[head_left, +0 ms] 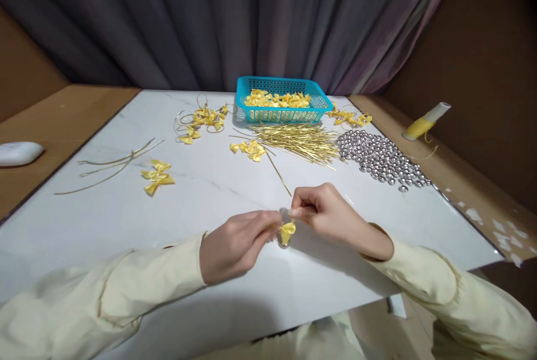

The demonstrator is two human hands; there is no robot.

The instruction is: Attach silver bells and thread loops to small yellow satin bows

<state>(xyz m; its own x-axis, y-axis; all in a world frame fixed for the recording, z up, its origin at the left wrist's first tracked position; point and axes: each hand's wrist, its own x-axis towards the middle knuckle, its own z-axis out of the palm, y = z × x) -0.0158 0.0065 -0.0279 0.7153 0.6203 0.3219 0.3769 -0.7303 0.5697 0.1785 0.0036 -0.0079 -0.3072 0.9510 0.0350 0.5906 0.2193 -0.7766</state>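
**Tiny yellow bow, two hands, fiddly stuff**

So the yellow bow (287, 232) is sitting low over the white counter (201, 200), right between the two hands, with a shiny silver piece (284, 245) showing at its underside. The left hand (239, 242) is pinching the bow's left edge, as far as I can see. The right hand (329, 214) is pressing thumb and forefinger together just above; can't tell if anything thin is caught in there.

I'm guessing the bow is feather-light, soft and a bit slippery, since it's looking satiny. I'd be gripping the gathered middle, because squeezing the loops is probably creasing them.

Further out, a gold wire bundle (300, 145) is lying ahead, loose silver pieces (380, 156) are spreading to the right, and a blue basket (325, 107) is holding more bows (277, 99) behind.
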